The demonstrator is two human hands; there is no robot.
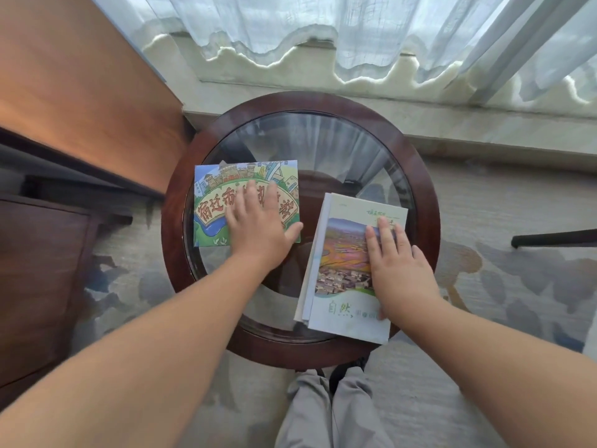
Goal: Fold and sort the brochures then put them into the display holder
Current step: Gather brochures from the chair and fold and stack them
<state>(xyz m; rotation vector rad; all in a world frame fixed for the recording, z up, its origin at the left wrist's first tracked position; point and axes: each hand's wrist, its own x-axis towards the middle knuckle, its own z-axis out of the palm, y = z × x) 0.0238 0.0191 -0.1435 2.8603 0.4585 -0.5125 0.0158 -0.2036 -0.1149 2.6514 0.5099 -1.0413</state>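
Glass top [307, 143]: round, set in the dark wood rim of the table [431, 202].
Leaflet [211, 205]: cartoon cover, lying flat on the table's left half.
Left hand [258, 227]: fingers straight, palm pressed on the leaflet.
Stack [342, 286]: brochures on the table's right half, near corner overhanging the rim.
Right hand [399, 270]: flat, fingers extended, pressing on the stack.
Curtain [323, 27]: sheer white, beyond the table, above a stone sill [484, 124].
Desk [80, 101]: wood, left of the table.
Carpet [517, 286]: patterned, under the table.

Round glass table [427, 202] bears cartoon brochure [211, 218] and brochure stack [342, 253].
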